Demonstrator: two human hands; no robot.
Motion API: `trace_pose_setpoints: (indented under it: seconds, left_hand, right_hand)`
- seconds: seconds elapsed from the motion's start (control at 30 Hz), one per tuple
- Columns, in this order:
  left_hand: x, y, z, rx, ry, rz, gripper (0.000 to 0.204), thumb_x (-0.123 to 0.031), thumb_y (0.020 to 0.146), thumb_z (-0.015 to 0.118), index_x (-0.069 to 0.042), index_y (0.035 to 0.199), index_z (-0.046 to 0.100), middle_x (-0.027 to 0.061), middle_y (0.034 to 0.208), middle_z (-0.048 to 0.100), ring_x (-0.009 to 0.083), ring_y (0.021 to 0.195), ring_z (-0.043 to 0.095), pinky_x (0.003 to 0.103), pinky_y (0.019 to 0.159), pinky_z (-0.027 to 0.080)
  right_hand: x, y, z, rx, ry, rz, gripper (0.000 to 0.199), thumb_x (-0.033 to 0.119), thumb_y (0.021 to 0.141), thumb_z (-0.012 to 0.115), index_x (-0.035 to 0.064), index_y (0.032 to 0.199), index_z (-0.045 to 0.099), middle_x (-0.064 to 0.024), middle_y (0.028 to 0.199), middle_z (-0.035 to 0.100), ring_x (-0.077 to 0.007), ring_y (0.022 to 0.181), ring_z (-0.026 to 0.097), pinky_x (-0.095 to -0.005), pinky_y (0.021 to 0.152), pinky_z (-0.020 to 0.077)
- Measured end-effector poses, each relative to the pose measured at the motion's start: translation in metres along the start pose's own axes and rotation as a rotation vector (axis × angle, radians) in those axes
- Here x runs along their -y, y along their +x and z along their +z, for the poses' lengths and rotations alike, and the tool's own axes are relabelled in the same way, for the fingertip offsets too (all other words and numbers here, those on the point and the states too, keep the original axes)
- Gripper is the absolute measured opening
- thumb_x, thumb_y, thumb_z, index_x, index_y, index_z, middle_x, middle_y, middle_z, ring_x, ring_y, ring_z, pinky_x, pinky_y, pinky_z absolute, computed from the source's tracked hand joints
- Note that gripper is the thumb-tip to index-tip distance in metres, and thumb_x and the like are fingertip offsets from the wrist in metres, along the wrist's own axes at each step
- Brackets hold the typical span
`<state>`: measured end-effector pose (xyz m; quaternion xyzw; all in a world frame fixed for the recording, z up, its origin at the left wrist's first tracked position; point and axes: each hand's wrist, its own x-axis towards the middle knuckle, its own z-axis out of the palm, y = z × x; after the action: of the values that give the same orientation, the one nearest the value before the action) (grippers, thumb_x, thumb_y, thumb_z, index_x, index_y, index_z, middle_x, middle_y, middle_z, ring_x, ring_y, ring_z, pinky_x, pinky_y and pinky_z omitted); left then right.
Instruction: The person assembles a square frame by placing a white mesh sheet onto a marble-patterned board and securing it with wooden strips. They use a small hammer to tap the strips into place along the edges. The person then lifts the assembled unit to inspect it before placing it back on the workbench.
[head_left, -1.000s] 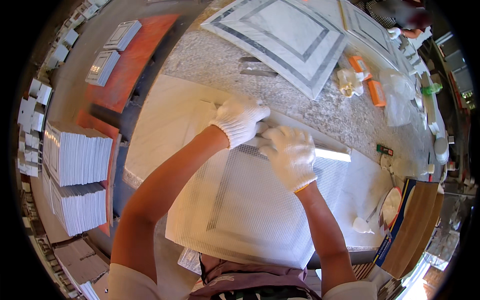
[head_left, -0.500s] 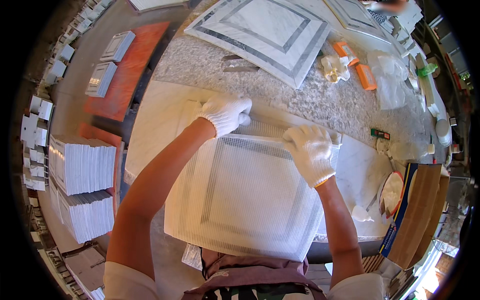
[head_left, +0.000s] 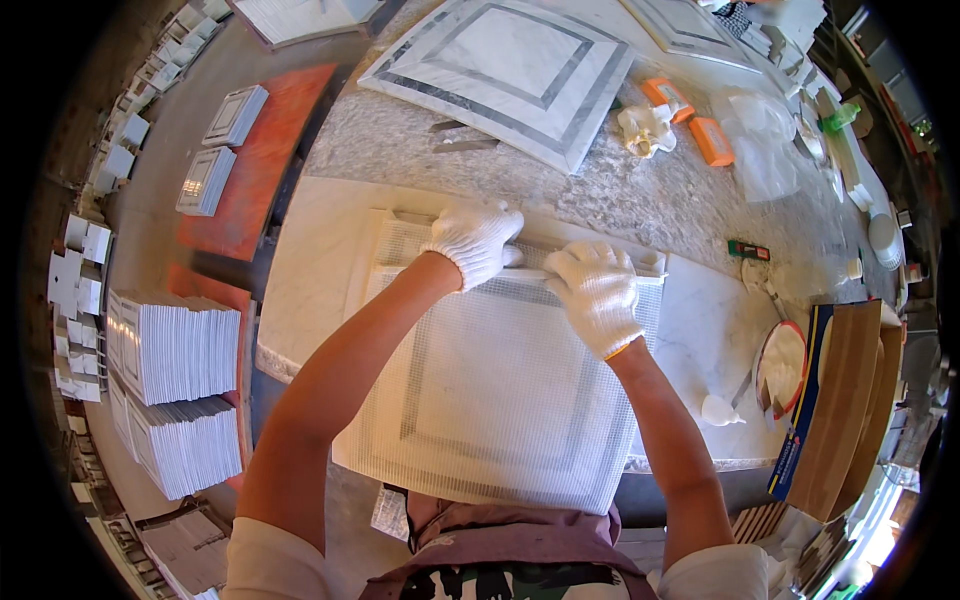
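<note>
Knit-gloved hands (head_left: 535,265) on square mesh-backed tile (head_left: 500,390)

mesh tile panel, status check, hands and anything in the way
Left hand and right hand, gloved, pressing the far edge of the mesh-backed tile panel. Panel flat on the marble slab. Nothing blocking.

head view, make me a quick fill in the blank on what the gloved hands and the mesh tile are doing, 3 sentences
1. Both hands wear white knit ____.
2. The left hand and right hand press on the ____ edge of the square mesh-backed tile panel, the edge away from the person.
3. The two orange blocks lie beside the grey-banded marble panel, on its ____ side in the picture.

Missing words: gloves; far; right
</note>
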<state>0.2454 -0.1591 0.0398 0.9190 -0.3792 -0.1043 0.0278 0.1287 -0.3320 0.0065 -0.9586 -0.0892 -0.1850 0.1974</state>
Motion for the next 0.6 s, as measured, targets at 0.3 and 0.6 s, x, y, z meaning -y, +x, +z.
trace_pose_setpoints:
  seconds: [0.3, 0.6]
  left_hand:
    - [0.004, 0.005, 0.003, 0.024, -0.087, -0.034, 0.024, -0.031, 0.087, 0.068, -0.009, 0.096, 0.063, 0.0114, 0.102, 0.064, 0.033, 0.09, 0.064, 0.044, 0.077, 0.05]
    - [-0.004, 0.011, -0.002, 0.116, 0.001, -0.096, 0.025, -0.03, 0.084, 0.069, -0.009, 0.096, 0.064, 0.0136, 0.092, 0.067, 0.0329, 0.087, 0.065, 0.044, 0.075, 0.05]
  right_hand:
    - [0.003, -0.021, 0.016, -0.22, -0.089, -0.109, 0.016, 0.017, 0.07, 0.073, 0.016, 0.085, 0.067, -0.0005, 0.085, 0.06, -0.0215, 0.085, 0.061, -0.0375, 0.078, 0.0503]
    - [-0.015, -0.042, -0.009, -0.287, -0.05, -0.093, 0.019, 0.018, 0.07, 0.075, 0.0186, 0.088, 0.071, 0.0021, 0.089, 0.064, -0.0216, 0.091, 0.06, -0.0388, 0.089, 0.0478]
